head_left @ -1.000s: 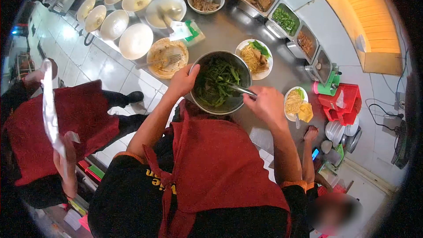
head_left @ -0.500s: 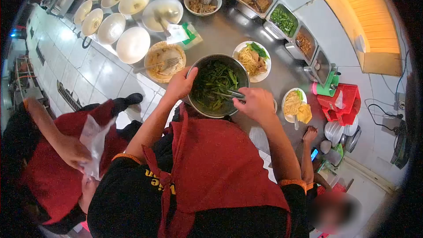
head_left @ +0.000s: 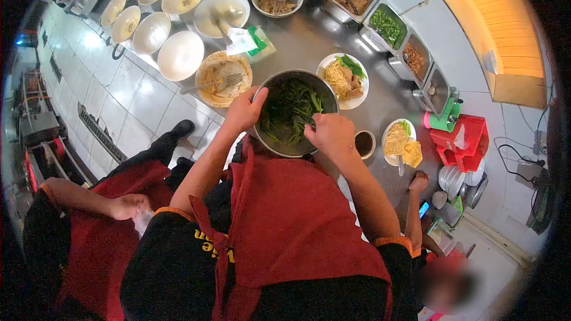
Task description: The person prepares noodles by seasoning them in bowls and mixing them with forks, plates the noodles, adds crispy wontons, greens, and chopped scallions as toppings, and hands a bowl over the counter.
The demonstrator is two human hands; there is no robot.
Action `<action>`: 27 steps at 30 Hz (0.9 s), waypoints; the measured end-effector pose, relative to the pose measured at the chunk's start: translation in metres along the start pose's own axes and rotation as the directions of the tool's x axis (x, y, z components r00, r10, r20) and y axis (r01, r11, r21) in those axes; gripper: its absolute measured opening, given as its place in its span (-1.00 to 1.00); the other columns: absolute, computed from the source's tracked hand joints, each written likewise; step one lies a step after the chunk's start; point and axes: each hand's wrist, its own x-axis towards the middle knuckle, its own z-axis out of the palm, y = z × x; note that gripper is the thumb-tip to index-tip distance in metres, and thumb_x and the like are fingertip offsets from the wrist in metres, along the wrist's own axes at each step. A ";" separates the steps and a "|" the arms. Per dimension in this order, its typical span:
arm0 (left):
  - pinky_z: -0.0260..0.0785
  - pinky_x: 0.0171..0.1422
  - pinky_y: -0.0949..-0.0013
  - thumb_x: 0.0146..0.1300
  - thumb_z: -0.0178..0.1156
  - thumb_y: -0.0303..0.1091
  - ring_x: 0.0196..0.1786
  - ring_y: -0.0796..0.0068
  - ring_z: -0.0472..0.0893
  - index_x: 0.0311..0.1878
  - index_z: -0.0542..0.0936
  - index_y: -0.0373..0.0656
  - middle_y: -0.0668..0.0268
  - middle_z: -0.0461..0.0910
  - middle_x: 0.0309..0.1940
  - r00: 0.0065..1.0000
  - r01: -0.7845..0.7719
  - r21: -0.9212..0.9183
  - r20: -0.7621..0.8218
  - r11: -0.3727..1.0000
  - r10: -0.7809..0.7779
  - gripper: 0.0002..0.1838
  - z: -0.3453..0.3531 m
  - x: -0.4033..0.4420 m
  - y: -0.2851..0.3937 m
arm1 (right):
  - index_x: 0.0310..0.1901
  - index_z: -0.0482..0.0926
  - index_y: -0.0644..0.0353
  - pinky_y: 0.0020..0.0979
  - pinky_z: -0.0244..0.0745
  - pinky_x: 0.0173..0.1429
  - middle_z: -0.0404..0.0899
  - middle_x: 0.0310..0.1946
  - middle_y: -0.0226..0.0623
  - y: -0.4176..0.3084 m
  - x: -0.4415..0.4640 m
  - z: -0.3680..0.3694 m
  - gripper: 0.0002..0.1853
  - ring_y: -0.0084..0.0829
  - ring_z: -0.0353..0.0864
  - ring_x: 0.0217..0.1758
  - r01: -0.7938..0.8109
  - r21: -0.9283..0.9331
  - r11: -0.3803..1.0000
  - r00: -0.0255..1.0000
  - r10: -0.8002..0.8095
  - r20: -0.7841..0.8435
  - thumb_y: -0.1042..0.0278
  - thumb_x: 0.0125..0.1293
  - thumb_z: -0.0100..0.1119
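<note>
In the head view, my left hand (head_left: 244, 110) grips the left rim of a steel bowl (head_left: 334, 109), thumb over the edge. Dark leafy greens (head_left: 291, 107) fill the bowl. My right hand (head_left: 333, 135) is closed at the bowl's right side around the handle of a metal utensil, which is mostly hidden by the fingers and greens. A plate of noodles with greens and meat (head_left: 343, 81) lies just beyond the bowl to the right. Close by my right hand stands a small cup of dark sauce (head_left: 364, 144).
White bowls (head_left: 181, 56) stand in rows at the upper left. A used plate with a fork (head_left: 224, 79) lies left of the steel bowl. Steel topping trays (head_left: 386, 27) line the wall. One co-worker (head_left: 113, 226) is at the left, another person's hand (head_left: 419, 181) at the right.
My right hand has moved slightly back and left over the bowl, uncovering the sauce cup. The left co-worker has shifted, with the plastic bag now lower and mostly hidden.
</note>
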 end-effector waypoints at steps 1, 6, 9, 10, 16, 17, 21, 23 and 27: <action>0.41 0.10 0.16 0.42 0.00 0.08 0.00 -0.02 0.63 0.07 0.61 -0.19 -0.06 0.66 -0.13 1.000 0.001 0.002 -0.002 1.000 -0.001 -0.49 -0.001 -0.001 0.001 | -0.45 0.62 0.13 -0.11 0.56 -0.35 0.62 -0.55 -0.17 0.001 -0.001 -0.001 -0.68 -0.12 0.66 -0.46 0.030 0.025 0.999 0.999 -0.029 -0.025 0.01 0.13 0.26; 0.41 0.10 0.18 0.42 0.01 0.08 0.00 0.02 0.64 0.08 0.61 -0.18 -0.02 0.67 -0.13 1.000 0.029 -0.051 0.015 0.998 -0.028 -0.49 0.000 -0.003 0.000 | -0.42 0.62 0.06 -0.13 0.54 -0.40 0.59 -0.57 -0.25 0.013 -0.013 -0.018 -0.74 -0.15 0.65 -0.47 0.140 0.074 0.987 0.985 -0.131 -0.111 0.04 0.14 0.25; 0.41 0.10 0.18 0.42 0.01 0.08 -0.01 0.02 0.64 0.07 0.61 -0.18 -0.03 0.67 -0.14 1.000 0.005 -0.074 -0.008 0.997 -0.006 -0.49 0.003 -0.001 -0.005 | -0.39 0.60 0.01 -0.15 0.54 -0.40 0.59 -0.56 -0.32 0.024 -0.017 -0.016 -0.77 -0.19 0.65 -0.47 0.203 0.062 0.977 0.967 -0.190 -0.167 0.04 0.15 0.25; 0.41 0.10 0.18 0.42 0.01 0.08 -0.01 0.02 0.64 0.07 0.61 -0.18 -0.03 0.67 -0.14 1.000 0.002 -0.073 -0.004 0.997 -0.002 -0.49 0.002 0.000 -0.005 | -0.39 0.59 0.01 -0.17 0.53 -0.40 0.58 -0.56 -0.34 0.025 -0.019 -0.016 -0.77 -0.21 0.65 -0.46 0.226 0.115 0.967 0.959 -0.200 -0.202 0.04 0.14 0.26; 0.41 0.10 0.18 0.42 -0.01 0.08 -0.01 0.00 0.64 0.08 0.61 -0.19 -0.05 0.67 -0.14 0.999 0.018 -0.048 0.030 0.999 -0.016 -0.48 -0.002 -0.003 0.003 | -0.39 0.57 -0.01 -0.18 0.54 -0.39 0.57 -0.55 -0.36 0.025 -0.025 -0.013 -0.76 -0.23 0.65 -0.44 0.229 0.194 0.954 0.950 -0.175 -0.259 0.02 0.15 0.26; 0.41 0.10 0.18 0.43 -0.01 0.08 -0.02 0.00 0.64 0.08 0.61 -0.19 -0.05 0.66 -0.14 0.999 0.025 -0.049 0.033 0.999 -0.023 -0.48 -0.001 -0.001 0.000 | -0.38 0.58 -0.01 -0.18 0.54 -0.38 0.57 -0.55 -0.36 0.025 -0.025 -0.014 -0.76 -0.23 0.65 -0.43 0.232 0.205 0.951 0.953 -0.181 -0.242 0.01 0.15 0.25; 0.41 0.10 0.17 0.43 -0.01 0.07 -0.03 0.00 0.64 0.08 0.60 -0.20 -0.06 0.66 -0.15 0.999 0.013 -0.033 0.039 0.999 -0.012 -0.49 -0.003 -0.001 0.004 | -0.37 0.60 0.00 -0.18 0.54 -0.37 0.59 -0.53 -0.35 0.029 -0.025 -0.008 -0.74 -0.24 0.66 -0.42 0.245 0.095 0.965 0.964 -0.231 -0.133 -0.01 0.16 0.24; 0.41 0.10 0.17 0.43 -0.01 0.07 -0.03 0.00 0.64 0.07 0.60 -0.20 -0.07 0.66 -0.15 0.999 0.011 -0.046 0.038 0.999 -0.009 -0.49 -0.002 0.000 0.000 | -0.37 0.61 0.01 -0.17 0.54 -0.37 0.59 -0.52 -0.33 0.029 -0.026 -0.009 -0.72 -0.24 0.66 -0.41 0.247 0.128 0.961 0.962 -0.226 -0.156 -0.02 0.17 0.22; 0.40 0.11 0.18 0.43 -0.01 0.06 -0.01 0.01 0.64 0.07 0.60 -0.22 -0.06 0.66 -0.14 0.999 0.016 -0.079 0.040 0.997 -0.013 -0.49 -0.001 -0.001 0.001 | -0.38 0.60 0.01 -0.18 0.54 -0.37 0.59 -0.52 -0.33 0.029 -0.026 -0.009 -0.73 -0.24 0.66 -0.41 0.247 0.150 0.957 0.958 -0.219 -0.183 -0.02 0.17 0.22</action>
